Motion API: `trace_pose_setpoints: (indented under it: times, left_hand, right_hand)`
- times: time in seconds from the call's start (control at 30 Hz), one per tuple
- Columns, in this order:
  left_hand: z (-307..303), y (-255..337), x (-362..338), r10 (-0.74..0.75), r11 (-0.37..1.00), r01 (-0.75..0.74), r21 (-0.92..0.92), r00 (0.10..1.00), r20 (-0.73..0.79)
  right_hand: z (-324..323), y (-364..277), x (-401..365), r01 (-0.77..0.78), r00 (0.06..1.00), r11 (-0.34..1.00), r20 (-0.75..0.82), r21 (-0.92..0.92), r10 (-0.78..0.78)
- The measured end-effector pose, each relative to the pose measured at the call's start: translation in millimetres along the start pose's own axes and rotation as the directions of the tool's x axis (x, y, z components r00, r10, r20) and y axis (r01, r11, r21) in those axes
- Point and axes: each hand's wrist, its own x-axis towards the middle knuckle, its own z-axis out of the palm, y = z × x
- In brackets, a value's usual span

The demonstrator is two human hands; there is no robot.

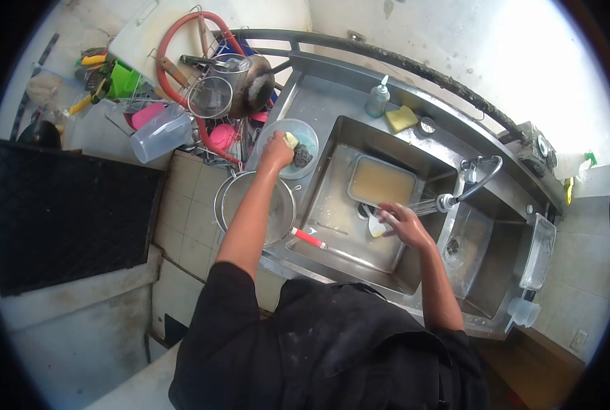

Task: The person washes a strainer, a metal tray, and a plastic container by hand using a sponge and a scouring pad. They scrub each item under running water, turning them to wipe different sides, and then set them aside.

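My left hand (275, 153) is closed around a pale yellow sponge (290, 141) over a light plastic bowl (305, 128). Beside the sponge in that bowl lies a dark grey scouring pad (302, 156). Over the left sink basin (332, 254), my right hand (406, 224) has its fingers stretched out and apart. Its fingertips are close to a white spatula (376, 224) and partly overlap it in this view. Thin streams from the faucet's spray head (446, 202) reach toward the hand. Just behind, a rectangular container (385, 182) holds cloudy tan liquid.
A large strainer (278, 212) sits left of the basin, near a red-handled utensil (309, 238). Behind the sink stand a soap bottle (377, 100) and another yellow sponge (402, 119). A crowded dish rack (216, 102) holds a pan and strainers. A second basin (470, 253) is at right.
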Motion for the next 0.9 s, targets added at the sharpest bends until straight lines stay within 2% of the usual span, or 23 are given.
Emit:
trace_pose_setpoints:
  times: [0.03, 0.07, 0.1, 0.13, 0.17, 0.2, 0.23, 0.3, 0.33, 0.4, 0.43, 0.5, 0.53, 0.6, 0.63, 0.7, 0.77, 0.8, 0.83, 0.87, 0.9]
  left_hand:
    - [22.8, -15.7, 27.3, -0.034, 0.973, 0.022, 0.228, 0.998, 0.052]
    - [43.1, -21.7, 44.8, -0.098, 0.970, 0.074, 0.233, 0.991, 0.091]
    - [52.0, -14.1, 48.0, -0.087, 0.969, 0.059, 0.240, 0.991, 0.106]
    - [62.8, -4.7, 47.8, -0.106, 0.927, 0.052, 0.372, 0.986, 0.126]
    - [74.2, 1.8, 48.3, -0.125, 0.867, 0.037, 0.498, 0.982, 0.144]
    - [83.4, 3.5, 46.7, -0.114, 0.863, 0.014, 0.505, 0.979, 0.168]
    - [90.6, 0.6, 42.4, -0.005, 0.796, -0.104, 0.596, 0.984, 0.178]
    - [99.9, -6.6, 36.2, 0.217, 0.594, -0.318, 0.739, 0.948, 0.233]
    - [99.6, -9.3, 36.1, 0.226, 0.578, -0.349, 0.738, 0.937, 0.266]
    - [82.9, -6.3, 39.3, 0.191, 0.870, -0.255, 0.422, 0.963, 0.188]
    - [76.2, -6.3, 39.1, 0.203, 0.860, -0.276, 0.430, 0.957, 0.208]
    - [61.1, -3.7, 35.6, 0.205, 0.907, -0.233, 0.350, 0.972, 0.116]
    - [54.2, -1.4, 31.2, 0.217, 0.899, -0.249, 0.360, 0.968, 0.127]
    - [38.9, 17.1, 14.6, 0.256, 0.953, -0.231, 0.194, 0.960, -0.116]
    - [31.6, 28.5, 0.6, 0.272, 0.948, -0.247, 0.201, 0.957, -0.106]
    - [3.5, 68.0, -51.3, 0.325, 0.943, -0.332, 0.021, 0.905, -0.274]
    - [2.2, 116.2, -112.8, 0.304, 0.924, -0.337, -0.181, 0.934, -0.188]
    - [19.0, 131.1, -138.5, 0.338, 0.899, -0.343, -0.272, 0.939, -0.066]
    - [40.1, 145.7, -164.3, 0.374, 0.873, -0.331, -0.359, 0.926, 0.054]
    - [72.4, 155.8, -186.3, 0.492, 0.806, -0.443, -0.392, 0.870, 0.030]
    - [113.9, 155.1, -198.9, 0.479, 0.840, -0.394, -0.372, 0.861, 0.171]
  right_hand:
    - [-1.5, 17.4, -5.9, -0.048, 0.998, 0.998, -0.050, -0.044, 0.046]
    - [-3.2, 33.2, -13.0, -0.056, 0.997, 0.998, -0.063, -0.034, 0.054]
    - [-4.4, 49.0, -22.6, -0.140, 0.988, 0.990, -0.056, 0.020, 0.141]
    - [-6.0, 61.2, -30.7, -0.223, 0.973, 0.972, -0.047, 0.074, 0.227]
    - [-7.0, 69.6, -38.5, -0.234, 0.969, 0.968, -0.062, 0.089, 0.240]
    - [-6.0, 79.6, -48.6, -0.268, 0.957, 0.945, -0.065, 0.188, 0.284]
    - [-3.1, 90.5, -59.1, -0.299, 0.942, 0.909, -0.061, 0.290, 0.330]
    - [-0.1, 100.5, -72.0, -0.324, 0.923, 0.883, -0.091, 0.340, 0.373]
    - [0.3, 104.1, -77.5, -0.345, 0.914, 0.875, -0.088, 0.340, 0.395]
    - [2.2, 103.6, -88.0, -0.360, 0.903, 0.854, -0.091, 0.375, 0.421]
    - [2.8, 102.9, -92.4, -0.360, 0.898, 0.844, -0.099, 0.399, 0.430]
    - [2.0, 104.1, -98.1, -0.317, 0.903, 0.812, -0.105, 0.491, 0.416]
    - [0.6, 105.9, -100.3, -0.291, 0.909, 0.791, -0.103, 0.538, 0.404]
    - [-5.2, 110.6, -102.7, -0.240, 0.929, 0.781, -0.098, 0.577, 0.358]
    - [-7.5, 113.4, -103.8, -0.202, 0.946, 0.773, -0.085, 0.602, 0.314]
    - [-11.3, 117.7, -100.0, -0.162, 0.959, 0.778, -0.091, 0.607, 0.270]
    - [-10.2, 115.4, -88.6, -0.062, 0.985, 0.777, -0.086, 0.626, 0.147]
    - [-8.4, 112.6, -79.4, -0.061, 0.985, 0.776, -0.086, 0.628, 0.148]
    - [-3.7, 109.6, -69.0, -0.010, 0.995, 0.693, -0.064, 0.721, 0.082]
    - [1.3, 109.8, -61.2, 0.033, 0.999, 0.596, -0.050, 0.802, 0.012]
    - [6.4, 117.9, -51.1, 0.034, 0.999, 0.597, -0.047, 0.801, 0.007]
